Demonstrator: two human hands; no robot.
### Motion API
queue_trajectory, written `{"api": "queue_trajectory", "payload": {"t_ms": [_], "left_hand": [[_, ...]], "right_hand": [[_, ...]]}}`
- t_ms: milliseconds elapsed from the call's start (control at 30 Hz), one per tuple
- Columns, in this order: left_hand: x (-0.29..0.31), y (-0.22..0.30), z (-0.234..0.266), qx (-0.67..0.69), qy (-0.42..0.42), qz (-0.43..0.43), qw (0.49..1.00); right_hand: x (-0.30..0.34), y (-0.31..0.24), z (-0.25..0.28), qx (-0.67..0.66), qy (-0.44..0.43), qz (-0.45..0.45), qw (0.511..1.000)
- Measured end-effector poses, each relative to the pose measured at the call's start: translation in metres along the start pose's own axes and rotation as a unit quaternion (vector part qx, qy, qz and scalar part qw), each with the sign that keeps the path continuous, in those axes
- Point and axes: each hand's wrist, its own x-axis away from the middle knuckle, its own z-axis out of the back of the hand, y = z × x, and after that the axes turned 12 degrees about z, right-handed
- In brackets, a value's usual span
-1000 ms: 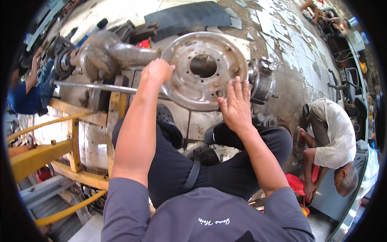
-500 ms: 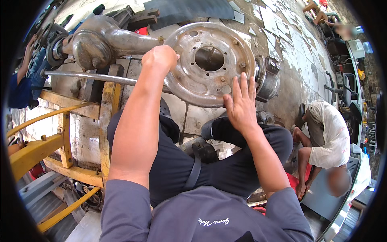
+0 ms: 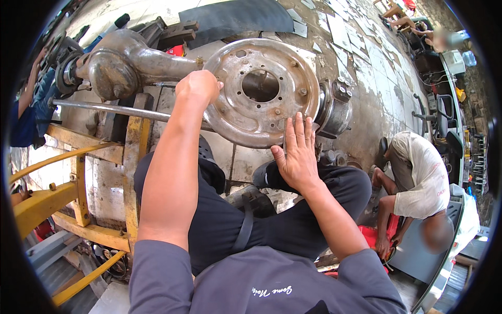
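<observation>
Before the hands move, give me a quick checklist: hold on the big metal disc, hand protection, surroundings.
1. Left hand at the metal disc: ok, curled at its left rim.
2. Left grip secure: cannot tell; most of the fingers are hidden.
3. Right hand gripping: not ok; open, fingers extended over the lower-right rim, not wrapped round it.
4. Hand protection: not ok, both hands bare.
5. Gap between disc and cylindrical metal part on its right: cannot tell; they meet or overlap in this view.
6. Crouching co-worker clear of the disc: ok, off to the right, hands away from it.
</observation>
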Motion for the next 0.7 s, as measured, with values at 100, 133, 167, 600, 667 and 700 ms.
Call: {"api": "queue_trajectory", "payload": {"t_ms": [100, 133, 167, 600, 667, 700], "left_hand": [[-0.001, 0.0, -0.002, 0.0, -0.002, -0.009, 1.0], [-0.001, -0.001, 0.0, -0.004, 0.001, -0.012, 1.0], [0.0, -0.001, 0.001, -0.007, 0.004, -0.015, 1.0], [-0.002, 0.001, -0.003, 0.001, 0.036, -0.01, 0.999], [-0.001, 0.002, -0.002, -0.006, 0.023, -0.018, 1.0], [0.0, 0.002, -0.006, -0.016, 0.015, -0.008, 1.0]], "right_hand": [[-0.016, 0.007, 0.004, 0.022, -0.02, -0.005, 1.0], [-0.023, 0.007, 0.006, 0.037, -0.027, -0.008, 0.999], [-0.02, 0.005, 0.005, 0.035, -0.028, -0.012, 0.999], [-0.01, -0.009, -0.005, 0.069, -0.002, 0.028, 0.997], [-0.027, -0.005, 0.003, 0.056, -0.039, 0.029, 0.997], [-0.036, -0.003, 0.004, 0.047, -0.058, 0.027, 0.997]]}}
